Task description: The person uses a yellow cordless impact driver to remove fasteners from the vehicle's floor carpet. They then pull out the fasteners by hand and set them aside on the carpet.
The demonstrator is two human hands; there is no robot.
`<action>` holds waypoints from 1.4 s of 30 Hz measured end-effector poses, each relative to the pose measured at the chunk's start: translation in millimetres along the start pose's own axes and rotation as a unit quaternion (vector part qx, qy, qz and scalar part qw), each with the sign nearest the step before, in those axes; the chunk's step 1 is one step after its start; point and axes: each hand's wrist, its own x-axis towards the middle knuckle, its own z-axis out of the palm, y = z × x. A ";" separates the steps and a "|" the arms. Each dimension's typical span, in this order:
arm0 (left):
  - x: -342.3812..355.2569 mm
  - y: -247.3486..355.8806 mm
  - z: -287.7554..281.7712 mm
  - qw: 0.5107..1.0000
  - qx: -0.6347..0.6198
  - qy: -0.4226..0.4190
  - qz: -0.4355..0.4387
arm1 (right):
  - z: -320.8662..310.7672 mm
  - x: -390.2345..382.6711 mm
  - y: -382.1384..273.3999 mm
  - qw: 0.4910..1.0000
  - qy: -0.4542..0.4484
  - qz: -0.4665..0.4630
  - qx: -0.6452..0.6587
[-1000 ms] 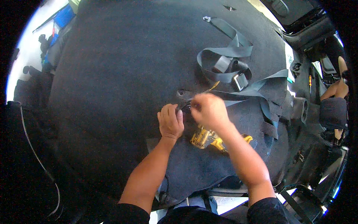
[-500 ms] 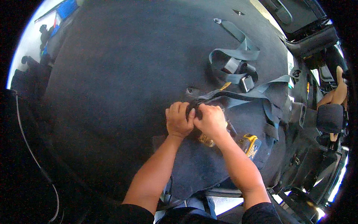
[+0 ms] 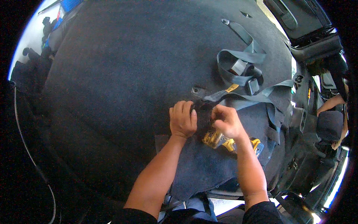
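My left hand (image 3: 183,120) rests on the dark carpet (image 3: 130,86) with its fingers curled and the thumb close beside them. Something small and dark shows at its fingertips, too hidden to name. To its right and apart from it, my right hand (image 3: 227,121) is closed with bent fingers; what they hold, if anything, is hidden. Under and beside the right wrist lies a yellow and black cordless drill (image 3: 212,138), partly covered by the forearm. Just beyond both hands, a grey seat belt (image 3: 248,100) runs to the right, near a metal anchor plate (image 3: 196,90).
Further off, a coiled seat belt (image 3: 253,56) lies with its buckle parts (image 3: 238,67). At the right are dark car interior panels (image 3: 317,46), a headrest (image 3: 329,126) and another person's arm (image 3: 332,103). A thin pale cable (image 3: 26,142) hangs at the left.
My right hand has drawn away from the left hand, to the right, with its fingers curled. More of the drill's front now shows. The view has shifted slightly.
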 end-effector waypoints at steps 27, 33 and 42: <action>-0.1 4.9 1.9 0.999 0.038 0.003 0.011 | -7.3 -8.2 -11.7 0.939 0.056 -0.162 -0.297; -1.9 2.3 0.2 1.000 0.006 0.003 0.010 | 7.2 -2.2 7.4 0.945 0.168 -0.134 -0.248; 15.1 -5.3 -32.8 0.991 -0.081 -0.103 0.006 | 19.9 -1.1 25.6 0.938 0.274 -0.138 -0.163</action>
